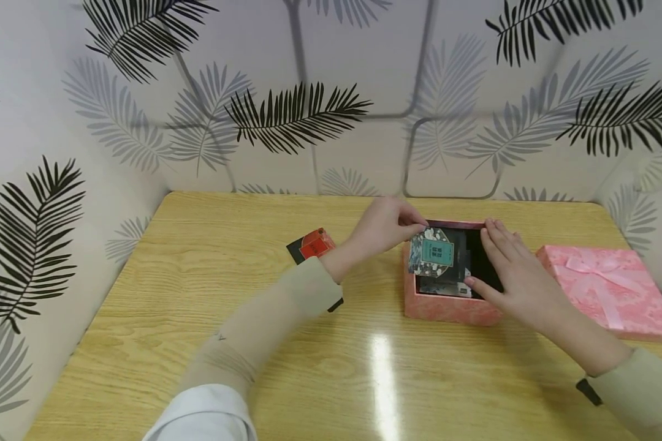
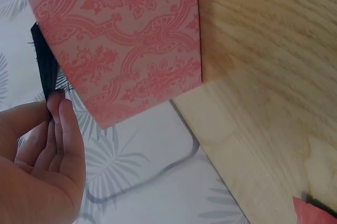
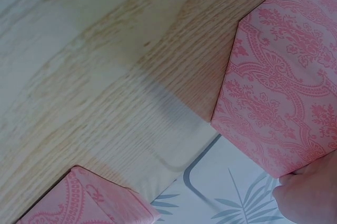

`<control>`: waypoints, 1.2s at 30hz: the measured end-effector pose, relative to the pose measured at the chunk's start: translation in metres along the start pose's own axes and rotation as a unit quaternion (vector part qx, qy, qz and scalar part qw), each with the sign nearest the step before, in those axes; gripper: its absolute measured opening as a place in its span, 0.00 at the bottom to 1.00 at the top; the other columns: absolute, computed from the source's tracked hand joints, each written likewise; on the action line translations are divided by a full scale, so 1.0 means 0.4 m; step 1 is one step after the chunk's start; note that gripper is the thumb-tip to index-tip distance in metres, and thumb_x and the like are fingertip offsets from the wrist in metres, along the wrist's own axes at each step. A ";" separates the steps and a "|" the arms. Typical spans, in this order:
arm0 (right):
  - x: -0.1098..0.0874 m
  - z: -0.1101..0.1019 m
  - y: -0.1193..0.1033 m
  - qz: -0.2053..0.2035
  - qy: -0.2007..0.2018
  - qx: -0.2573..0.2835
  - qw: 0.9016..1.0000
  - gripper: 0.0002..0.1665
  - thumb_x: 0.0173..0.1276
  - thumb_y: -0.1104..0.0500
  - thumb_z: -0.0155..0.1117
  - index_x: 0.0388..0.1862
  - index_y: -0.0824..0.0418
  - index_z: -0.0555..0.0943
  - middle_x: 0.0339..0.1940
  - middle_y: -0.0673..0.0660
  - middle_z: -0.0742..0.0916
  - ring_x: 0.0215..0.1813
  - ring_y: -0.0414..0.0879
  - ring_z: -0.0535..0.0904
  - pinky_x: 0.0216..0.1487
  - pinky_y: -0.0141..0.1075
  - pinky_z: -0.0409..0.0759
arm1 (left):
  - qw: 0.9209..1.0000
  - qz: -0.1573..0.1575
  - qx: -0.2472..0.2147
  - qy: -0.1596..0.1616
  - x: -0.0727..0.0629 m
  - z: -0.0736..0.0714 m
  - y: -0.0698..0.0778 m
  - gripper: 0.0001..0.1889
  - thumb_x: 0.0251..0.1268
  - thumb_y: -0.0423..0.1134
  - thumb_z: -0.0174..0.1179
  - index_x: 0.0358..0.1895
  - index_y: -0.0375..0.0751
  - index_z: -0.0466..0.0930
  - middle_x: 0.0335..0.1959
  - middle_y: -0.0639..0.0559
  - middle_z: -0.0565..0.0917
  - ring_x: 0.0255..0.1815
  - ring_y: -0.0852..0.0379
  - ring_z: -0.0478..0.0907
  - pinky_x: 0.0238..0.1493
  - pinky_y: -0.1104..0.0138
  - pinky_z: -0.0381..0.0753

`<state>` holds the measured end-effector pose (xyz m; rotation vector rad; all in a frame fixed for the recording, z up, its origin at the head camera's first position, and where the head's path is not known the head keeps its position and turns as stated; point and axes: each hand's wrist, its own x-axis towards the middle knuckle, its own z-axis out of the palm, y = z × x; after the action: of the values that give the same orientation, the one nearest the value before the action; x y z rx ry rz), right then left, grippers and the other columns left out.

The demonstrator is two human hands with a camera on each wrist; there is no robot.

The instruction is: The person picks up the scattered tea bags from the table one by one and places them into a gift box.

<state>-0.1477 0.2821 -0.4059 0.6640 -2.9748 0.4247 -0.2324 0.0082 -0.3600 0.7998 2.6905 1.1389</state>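
A pink patterned box (image 1: 447,309) stands uncovered on the table, its inside dark. My left hand (image 1: 383,223) pinches the upper left corner of a thin, flat dark packet (image 1: 438,252) with a teal label, tilted over the box opening. From the left wrist view, the packet (image 2: 46,63) shows edge-on between thumb and fingers, beside the box wall (image 2: 126,45). Another dark, flat piece (image 1: 444,288) lies inside near the front wall. My right hand (image 1: 515,278) rests on the box's right rim, fingers extended, thumb reaching over the opening; in the right wrist view, only part of it shows.
The pink lid (image 1: 607,288) with a ribbon bow lies on the table right of the box. A red and black flat packet (image 1: 314,245) lies to the left, partly behind my left forearm. A leaf-patterned wall (image 1: 364,159) rises behind the wooden table (image 1: 198,343).
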 end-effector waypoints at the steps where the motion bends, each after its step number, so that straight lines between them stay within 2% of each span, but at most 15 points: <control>1: 0.000 0.000 0.000 0.000 0.000 0.000 1.000 0.58 0.78 0.36 0.62 0.86 0.71 0.51 0.89 0.70 0.54 0.91 0.63 0.45 0.91 0.50 0.37 | 1.000 -0.001 0.005 -0.002 0.002 0.005 0.001 0.08 0.76 0.38 0.67 0.50 0.42 0.93 0.45 0.49 0.94 0.41 0.58 0.89 0.40 0.78 0.80; 8: 0.002 0.006 0.006 -0.008 0.008 -0.002 1.000 0.57 0.78 0.37 0.62 0.86 0.73 0.53 0.88 0.71 0.56 0.90 0.63 0.45 0.91 0.49 0.36 | 1.000 0.003 0.023 -0.011 0.019 0.031 0.021 0.08 0.76 0.40 0.68 0.49 0.44 0.94 0.44 0.52 0.94 0.43 0.60 0.89 0.42 0.79 0.79; 17: 0.004 0.009 0.008 -0.012 0.013 -0.003 1.000 0.56 0.78 0.36 0.62 0.85 0.74 0.54 0.88 0.72 0.56 0.90 0.64 0.46 0.91 0.53 0.40 | 0.999 0.013 0.041 -0.014 0.028 0.066 0.049 0.07 0.76 0.40 0.68 0.47 0.44 0.94 0.43 0.53 0.94 0.41 0.63 0.88 0.38 0.82 0.77; 23: 0.004 0.010 0.008 -0.010 0.011 -0.001 1.000 0.57 0.79 0.36 0.62 0.85 0.74 0.53 0.88 0.72 0.55 0.90 0.63 0.45 0.91 0.51 0.39 | 0.998 0.014 0.059 -0.015 0.025 0.069 0.050 0.06 0.75 0.39 0.68 0.44 0.44 0.94 0.42 0.54 0.94 0.42 0.63 0.88 0.40 0.80 0.80; 36: 0.002 0.008 0.010 -0.013 0.010 -0.002 1.000 0.57 0.78 0.36 0.62 0.85 0.73 0.53 0.88 0.72 0.56 0.90 0.63 0.46 0.91 0.49 0.37 | 0.991 0.037 0.121 -0.041 0.028 0.077 0.059 0.06 0.76 0.41 0.68 0.45 0.47 0.94 0.44 0.57 0.94 0.47 0.64 0.89 0.50 0.75 0.84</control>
<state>-0.1501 0.2842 -0.4100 0.6936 -2.9436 0.4206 -0.2227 0.0472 -0.3643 0.9654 2.7838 0.7827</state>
